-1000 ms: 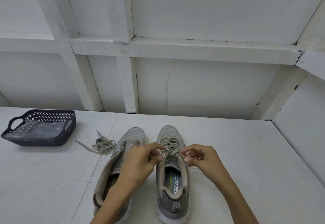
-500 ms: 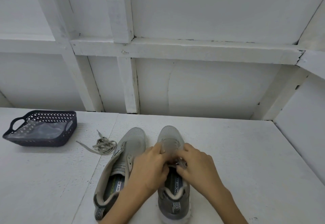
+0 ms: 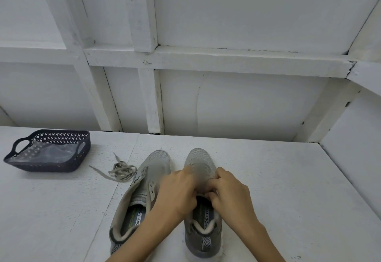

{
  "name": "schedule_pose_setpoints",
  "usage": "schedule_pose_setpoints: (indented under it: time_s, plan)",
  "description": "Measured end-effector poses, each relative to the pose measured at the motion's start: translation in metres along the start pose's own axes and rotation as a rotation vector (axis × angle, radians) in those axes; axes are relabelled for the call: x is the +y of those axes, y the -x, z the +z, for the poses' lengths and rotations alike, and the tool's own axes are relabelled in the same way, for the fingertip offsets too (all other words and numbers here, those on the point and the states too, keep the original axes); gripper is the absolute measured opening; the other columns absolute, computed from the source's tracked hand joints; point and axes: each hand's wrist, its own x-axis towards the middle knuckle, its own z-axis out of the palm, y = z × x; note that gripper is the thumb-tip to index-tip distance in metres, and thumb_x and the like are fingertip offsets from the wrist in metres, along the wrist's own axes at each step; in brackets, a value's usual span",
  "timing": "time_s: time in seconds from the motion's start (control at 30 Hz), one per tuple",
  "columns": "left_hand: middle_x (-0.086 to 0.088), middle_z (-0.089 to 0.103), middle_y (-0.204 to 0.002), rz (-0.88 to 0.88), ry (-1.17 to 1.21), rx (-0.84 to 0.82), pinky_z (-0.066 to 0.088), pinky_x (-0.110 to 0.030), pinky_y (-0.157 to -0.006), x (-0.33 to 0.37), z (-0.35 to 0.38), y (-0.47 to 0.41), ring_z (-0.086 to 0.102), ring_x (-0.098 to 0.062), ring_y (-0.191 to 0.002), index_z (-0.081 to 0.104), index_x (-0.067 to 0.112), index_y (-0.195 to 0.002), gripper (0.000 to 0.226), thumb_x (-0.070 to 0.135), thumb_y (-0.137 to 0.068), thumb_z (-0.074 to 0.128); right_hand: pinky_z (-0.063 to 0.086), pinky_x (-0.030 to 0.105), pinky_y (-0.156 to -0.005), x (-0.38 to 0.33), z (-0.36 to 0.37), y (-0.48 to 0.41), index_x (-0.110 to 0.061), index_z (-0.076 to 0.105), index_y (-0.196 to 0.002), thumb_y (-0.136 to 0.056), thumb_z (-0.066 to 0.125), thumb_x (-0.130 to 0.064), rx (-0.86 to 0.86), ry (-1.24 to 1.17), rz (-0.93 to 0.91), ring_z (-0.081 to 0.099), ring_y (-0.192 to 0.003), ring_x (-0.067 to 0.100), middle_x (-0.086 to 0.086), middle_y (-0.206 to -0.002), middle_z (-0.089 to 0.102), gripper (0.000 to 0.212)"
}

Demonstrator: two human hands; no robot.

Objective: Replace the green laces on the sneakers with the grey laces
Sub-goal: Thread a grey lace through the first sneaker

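Fingers (image 3: 211, 195) of the left hand (image 3: 177, 191) and right hand (image 3: 231, 191) curl tight on the sneaker (image 3: 199, 157) at bottom centre; I cannot tell what they pinch.

Two sneakers (image 3: 156, 165), two hands (image 3: 179, 191), one basket (image 3: 47, 167), one loose lace bundle (image 3: 122, 171) (possibly several laces tangled).

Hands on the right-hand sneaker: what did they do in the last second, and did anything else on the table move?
The left hand and right hand, apart a second ago with a lace end pinched in each, moved inward and now meet over the lacing of the right sneaker, fingers curled; their grip is hidden. The left sneaker, loose lace and basket stayed put.
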Motion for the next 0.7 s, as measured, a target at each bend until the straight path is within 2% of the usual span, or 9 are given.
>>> schedule_pose_setpoints:
  time_s: [0.07, 0.13, 0.23, 0.27, 0.33, 0.4, 0.47, 0.53, 0.7]
  plan:
    - [0.006, 0.047, -0.115, 0.019, 0.061, 0.047, 0.035, -0.031, -0.062, -0.002, 0.007, 0.003, 0.053, -0.02, -0.106, 0.062, 0.025, -0.106, 0.022, 0.025, -0.089, 0.048, 0.035, 0.022, -0.067, 0.004, 0.008, 0.003, -0.033, 0.068, -0.07, -0.064, 0.084, -0.019, 0.097, -0.037, -0.021, 0.049, -0.088, 0.01, -0.013, -0.09, 0.053, 0.022]
    - [0.014, 0.048, -0.114, 0.033, 0.204, 0.153, 0.037, -0.027, -0.061, -0.008, 0.016, 0.007, 0.049, -0.01, -0.109, 0.064, 0.028, -0.098, 0.014, 0.029, -0.087, 0.056, 0.04, 0.028, -0.076, 0.011, 0.015, 0.004, -0.034, 0.066, -0.063, -0.054, 0.089, -0.02, 0.196, -0.078, -0.056, 0.043, -0.091, 0.005, -0.015, -0.092, 0.059, 0.028]
    - [0.021, 0.057, -0.099, 0.057, 0.46, 0.329, 0.037, -0.016, -0.058, -0.018, 0.034, 0.008, 0.055, -0.003, -0.094, 0.066, 0.032, -0.077, 0.008, 0.028, -0.073, 0.072, 0.03, 0.027, -0.087, 0.017, 0.02, 0.006, -0.034, 0.068, -0.07, -0.068, 0.077, -0.028, 0.275, -0.197, -0.092, 0.044, -0.095, 0.001, -0.02, -0.095, 0.059, 0.011]
    - [0.022, 0.058, -0.096, 0.071, 0.517, 0.378, 0.043, -0.019, -0.06, -0.02, 0.04, 0.009, 0.056, -0.002, -0.091, 0.065, 0.032, -0.074, 0.009, 0.028, -0.071, 0.072, 0.029, 0.024, -0.086, 0.02, 0.023, 0.005, -0.033, 0.068, -0.072, -0.071, 0.071, -0.032, 0.29, -0.261, -0.09, 0.046, -0.093, -0.001, -0.021, -0.093, 0.06, 0.003]
    - [0.024, 0.059, -0.095, 0.105, 0.601, 0.447, 0.05, -0.027, -0.068, -0.021, 0.046, 0.009, 0.055, 0.001, -0.091, 0.065, 0.033, -0.077, 0.004, 0.031, -0.074, 0.068, 0.029, 0.019, -0.084, 0.022, 0.024, 0.003, -0.032, 0.069, -0.076, -0.073, 0.066, -0.038, 0.281, -0.453, -0.047, 0.051, -0.091, -0.002, -0.023, -0.092, 0.064, 0.007]
    - [0.024, 0.062, -0.092, 0.104, 0.677, 0.487, 0.05, -0.029, -0.073, -0.019, 0.046, 0.01, 0.056, 0.002, -0.091, 0.064, 0.033, -0.081, 0.004, 0.036, -0.079, 0.062, 0.035, 0.019, -0.082, 0.024, 0.022, 0.002, -0.035, 0.072, -0.075, -0.072, 0.073, -0.03, 0.269, -0.618, -0.02, 0.055, -0.091, 0.002, -0.025, -0.086, 0.067, 0.006]
    - [0.023, 0.066, -0.089, 0.084, 0.816, 0.484, 0.051, -0.03, -0.075, -0.018, 0.044, 0.011, 0.061, -0.001, -0.089, 0.066, 0.033, -0.085, 0.007, 0.038, -0.081, 0.062, 0.043, 0.017, -0.078, 0.025, 0.021, 0.001, -0.034, 0.076, -0.075, -0.073, 0.078, -0.012, 0.216, -0.801, -0.009, 0.059, -0.09, 0.008, -0.018, -0.08, 0.07, 0.022]
    - [0.019, 0.07, -0.089, 0.068, 0.987, 0.465, 0.052, -0.031, -0.077, -0.015, 0.042, 0.012, 0.065, -0.006, -0.089, 0.069, 0.031, -0.087, 0.009, 0.035, -0.08, 0.066, 0.045, 0.015, -0.074, 0.025, 0.017, -0.002, -0.025, 0.078, -0.077, -0.074, 0.078, -0.002, 0.161, -0.963, 0.008, 0.062, -0.085, 0.01, -0.008, -0.079, 0.072, 0.023]
    - [-0.003, 0.074, -0.072, -0.061, 1.443, 0.287, 0.052, -0.02, -0.077, -0.013, 0.036, 0.007, 0.071, -0.013, -0.078, 0.057, 0.015, -0.101, 0.047, 0.02, -0.064, 0.086, 0.046, 0.014, -0.073, 0.024, 0.009, -0.009, -0.015, 0.079, -0.087, -0.073, 0.076, -0.005, 0.018, -1.156, -0.005, 0.061, -0.078, 0.0, -0.005, -0.08, 0.072, 0.018]
